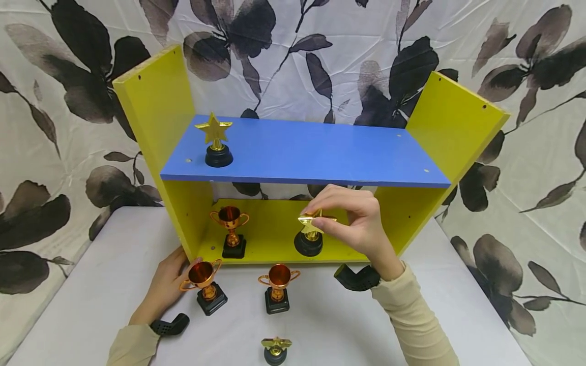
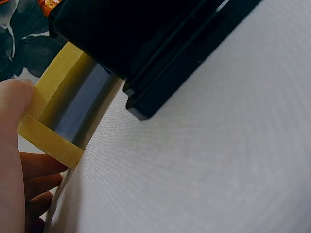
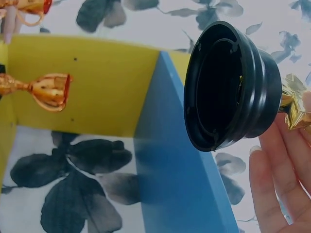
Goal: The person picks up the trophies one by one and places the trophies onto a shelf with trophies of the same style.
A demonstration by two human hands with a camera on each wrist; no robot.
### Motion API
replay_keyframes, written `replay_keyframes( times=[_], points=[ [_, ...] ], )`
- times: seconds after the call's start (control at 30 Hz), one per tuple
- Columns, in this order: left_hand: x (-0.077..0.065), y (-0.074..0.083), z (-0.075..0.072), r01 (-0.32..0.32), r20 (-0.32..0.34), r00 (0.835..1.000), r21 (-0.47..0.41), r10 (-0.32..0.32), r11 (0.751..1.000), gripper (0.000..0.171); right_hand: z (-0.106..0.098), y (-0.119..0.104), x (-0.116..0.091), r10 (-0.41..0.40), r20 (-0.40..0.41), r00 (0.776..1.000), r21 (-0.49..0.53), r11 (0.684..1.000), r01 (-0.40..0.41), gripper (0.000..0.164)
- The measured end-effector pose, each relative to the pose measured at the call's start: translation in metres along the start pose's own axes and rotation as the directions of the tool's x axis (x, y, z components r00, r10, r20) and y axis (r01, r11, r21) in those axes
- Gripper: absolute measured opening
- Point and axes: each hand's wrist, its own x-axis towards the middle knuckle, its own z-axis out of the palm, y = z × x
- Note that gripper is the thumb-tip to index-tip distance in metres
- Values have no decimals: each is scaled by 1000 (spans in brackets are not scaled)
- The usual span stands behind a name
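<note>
My right hand (image 1: pixel 354 218) pinches a gold star trophy (image 1: pixel 309 244) by its star, in front of the shelf's lower level. In the right wrist view the hollow underside of its round black base (image 3: pixel 233 87) faces the camera, tilted. My left hand (image 1: pixel 167 282) grips the front lower corner of the yellow and blue shelf (image 1: pixel 297 152); the left wrist view shows the thumb and fingers on either side of the yellow panel (image 2: pixel 51 141). Beside that hand stands a bronze cup trophy (image 1: pixel 208 284) on a square black base, partly overlapping the hand in the head view.
Another star trophy (image 1: pixel 217 140) stands on the blue board at left. A cup trophy (image 1: pixel 232 231) stands on the lower yellow board. A third cup trophy (image 1: pixel 276 290) and a star trophy (image 1: pixel 276 351) stand on the white table (image 1: pixel 339 325). Floral cloth (image 1: pixel 293 66) hangs behind.
</note>
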Motion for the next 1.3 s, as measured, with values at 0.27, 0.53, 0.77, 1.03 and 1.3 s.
replay_keyframes(
  times=[0.27, 0.53, 0.77, 1.03, 1.3],
  points=[
    [0, -2, 1, 5, 6, 1000, -2, -5, 1000, 53, -4, 2, 4, 13, -9, 1000, -32, 999, -13, 28],
    [1, -3, 0, -65, -33, 997, 14, 65, 998, 45, -8, -2, 7, 70, -21, 997, -53, 996, -71, 28],
    [0, -4, 1, -35, -12, 999, -1, 35, 999, 53, -9, -2, 8, 88, -32, 996, -75, 993, -91, 31],
    [0, -6, 2, -28, -11, 1000, -5, 28, 1000, 54, -14, 0, 12, 100, -61, 993, -80, 991, -104, 33],
    [0, -4, 1, -31, -15, 999, -1, 31, 1000, 53, -20, 4, 18, 90, -60, 994, -57, 994, -93, 23]
  ],
)
